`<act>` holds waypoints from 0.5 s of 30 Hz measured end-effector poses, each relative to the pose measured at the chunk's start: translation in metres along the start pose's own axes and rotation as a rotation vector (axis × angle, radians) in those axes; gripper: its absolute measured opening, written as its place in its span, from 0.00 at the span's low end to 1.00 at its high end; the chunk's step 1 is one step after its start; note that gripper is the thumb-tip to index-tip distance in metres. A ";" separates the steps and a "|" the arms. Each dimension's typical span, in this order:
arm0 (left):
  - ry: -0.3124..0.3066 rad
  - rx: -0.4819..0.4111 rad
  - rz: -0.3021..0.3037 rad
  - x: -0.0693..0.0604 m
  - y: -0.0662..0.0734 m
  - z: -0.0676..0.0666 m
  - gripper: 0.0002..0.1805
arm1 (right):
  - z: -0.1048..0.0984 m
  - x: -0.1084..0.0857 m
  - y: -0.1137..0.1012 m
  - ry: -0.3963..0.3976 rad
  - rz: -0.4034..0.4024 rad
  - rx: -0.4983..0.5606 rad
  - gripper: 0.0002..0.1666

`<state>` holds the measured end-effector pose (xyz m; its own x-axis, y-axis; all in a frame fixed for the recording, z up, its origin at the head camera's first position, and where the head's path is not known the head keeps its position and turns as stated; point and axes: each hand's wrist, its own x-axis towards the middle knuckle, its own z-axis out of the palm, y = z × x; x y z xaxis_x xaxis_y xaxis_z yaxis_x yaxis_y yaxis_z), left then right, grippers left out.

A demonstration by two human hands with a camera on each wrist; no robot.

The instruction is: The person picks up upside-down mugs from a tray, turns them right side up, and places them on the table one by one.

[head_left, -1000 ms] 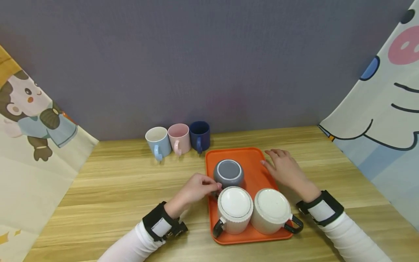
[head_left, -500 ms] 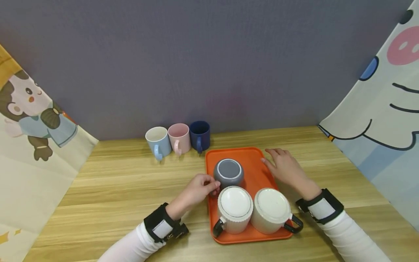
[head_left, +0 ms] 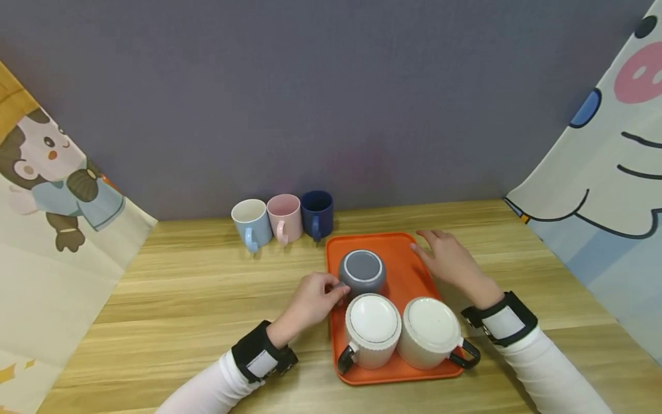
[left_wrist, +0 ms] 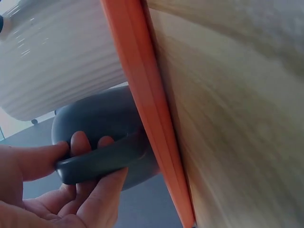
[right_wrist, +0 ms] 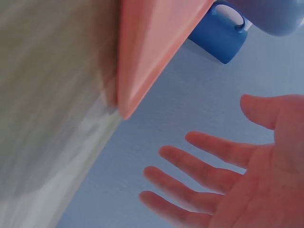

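An upside-down grey mug [head_left: 364,270] sits on the orange tray [head_left: 400,244], toward its far left. My left hand [head_left: 312,299] grips this mug's handle [left_wrist: 102,161]; the left wrist view shows fingers curled through it and the thumb on its outer edge. My right hand [head_left: 455,261] hovers by the tray's far right edge, its fingers spread and holding nothing in the right wrist view. Nearer me on the tray, a ribbed white mug [head_left: 372,322] and a wider cream mug [head_left: 431,328] stand upside down, both with black handles.
Along the grey wall at the back, a light blue mug [head_left: 251,221], a pink mug [head_left: 285,218] and a navy mug [head_left: 318,214] stand upright in a row, handles toward me. The wooden table [head_left: 207,287] stretches left of the tray. Printed cloths hang on both sides.
The left hand's fingers have moved slightly and now grip the grey mug's handle, which has come into view between them. The right hand has barely moved. Mugs and tray keep their places.
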<state>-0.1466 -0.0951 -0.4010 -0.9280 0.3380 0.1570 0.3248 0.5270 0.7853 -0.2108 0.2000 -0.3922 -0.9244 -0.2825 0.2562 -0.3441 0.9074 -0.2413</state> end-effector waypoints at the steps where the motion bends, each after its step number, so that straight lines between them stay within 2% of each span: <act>1: 0.008 0.016 0.007 0.000 0.000 0.000 0.13 | -0.001 0.001 -0.001 -0.003 0.000 0.005 0.29; 5: 0.029 0.030 0.019 0.002 0.000 0.000 0.12 | -0.006 0.007 -0.006 -0.014 0.005 0.029 0.29; 15: 0.079 -0.032 0.022 0.005 -0.003 -0.005 0.11 | -0.014 0.014 -0.015 -0.048 0.012 0.052 0.30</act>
<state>-0.1533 -0.0987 -0.3994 -0.9326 0.2862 0.2199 0.3403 0.4944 0.7999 -0.2164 0.1863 -0.3718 -0.9351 -0.2869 0.2081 -0.3394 0.8940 -0.2926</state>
